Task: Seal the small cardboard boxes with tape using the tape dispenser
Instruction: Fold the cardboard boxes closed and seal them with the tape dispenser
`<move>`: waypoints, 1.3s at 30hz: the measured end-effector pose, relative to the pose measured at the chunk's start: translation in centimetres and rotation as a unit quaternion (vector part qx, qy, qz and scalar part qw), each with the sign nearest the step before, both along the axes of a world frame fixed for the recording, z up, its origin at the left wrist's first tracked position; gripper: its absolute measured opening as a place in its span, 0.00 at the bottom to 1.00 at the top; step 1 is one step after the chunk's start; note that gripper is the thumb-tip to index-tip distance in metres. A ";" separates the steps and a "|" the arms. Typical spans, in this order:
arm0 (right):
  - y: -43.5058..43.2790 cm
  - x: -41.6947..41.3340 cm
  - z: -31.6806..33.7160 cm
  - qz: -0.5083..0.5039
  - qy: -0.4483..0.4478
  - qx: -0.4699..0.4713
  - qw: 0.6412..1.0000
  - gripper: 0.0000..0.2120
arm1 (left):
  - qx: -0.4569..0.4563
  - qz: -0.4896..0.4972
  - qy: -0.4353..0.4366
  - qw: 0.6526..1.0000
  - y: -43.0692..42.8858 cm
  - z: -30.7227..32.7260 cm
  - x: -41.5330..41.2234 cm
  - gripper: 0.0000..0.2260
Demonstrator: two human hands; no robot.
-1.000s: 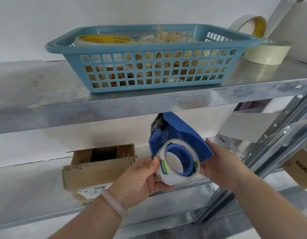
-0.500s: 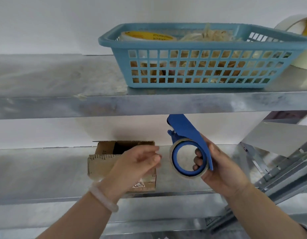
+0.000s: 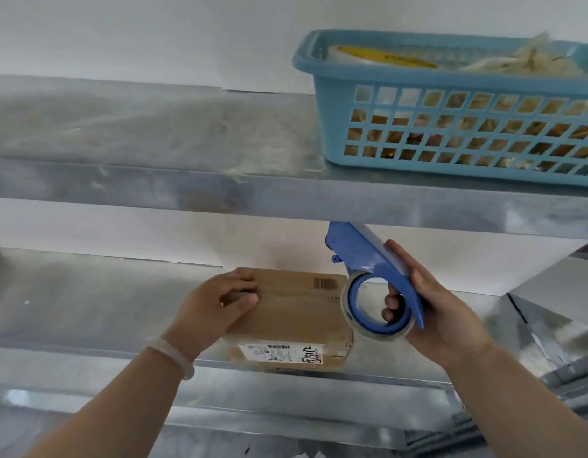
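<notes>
A small brown cardboard box (image 3: 299,312) lies on the lower metal shelf (image 3: 97,309), its top flaps down, a barcode on top and a white label on its front. My left hand (image 3: 216,309) presses on the left part of the box top, fingers bent over the flap seam. My right hand (image 3: 431,309) grips the blue tape dispenser (image 3: 368,256), with fingers through the blue core of the clear tape roll (image 3: 352,312). The dispenser hangs just right of the box, above the shelf, its front end pointing up toward the upper shelf.
The upper metal shelf (image 3: 220,190) juts out close above the dispenser. On it stands a blue plastic basket (image 3: 451,127) holding a yellow-cored tape roll (image 3: 382,56) and crumpled tape. Slanted metal frame parts (image 3: 547,328) are at the lower right.
My left hand let go of the tape roll, reached to the box and pushed its open flaps down. The right hand kept the dispenser. The view swung left.
</notes>
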State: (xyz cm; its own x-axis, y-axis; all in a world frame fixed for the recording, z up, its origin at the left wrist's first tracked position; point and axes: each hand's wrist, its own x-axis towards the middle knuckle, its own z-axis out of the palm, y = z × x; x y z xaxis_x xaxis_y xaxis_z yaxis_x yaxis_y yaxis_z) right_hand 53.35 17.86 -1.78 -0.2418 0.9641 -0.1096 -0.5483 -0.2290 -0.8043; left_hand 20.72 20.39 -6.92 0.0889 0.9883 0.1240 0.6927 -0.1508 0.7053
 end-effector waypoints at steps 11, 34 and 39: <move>4.0 -7.4 1.8 0.012 -0.247 0.103 0.964 0.29 | 0.068 0.014 0.040 0.997 -0.2 -1.3 0.4 0.09; 5.0 -7.4 0.0 0.087 -0.342 0.148 0.924 0.18 | -0.242 0.107 -0.245 0.933 2.1 5.8 0.8 0.08; 4.9 -7.3 0.1 0.093 -0.340 0.149 0.924 0.21 | -0.244 0.056 -0.089 0.964 2.5 6.1 1.0 0.11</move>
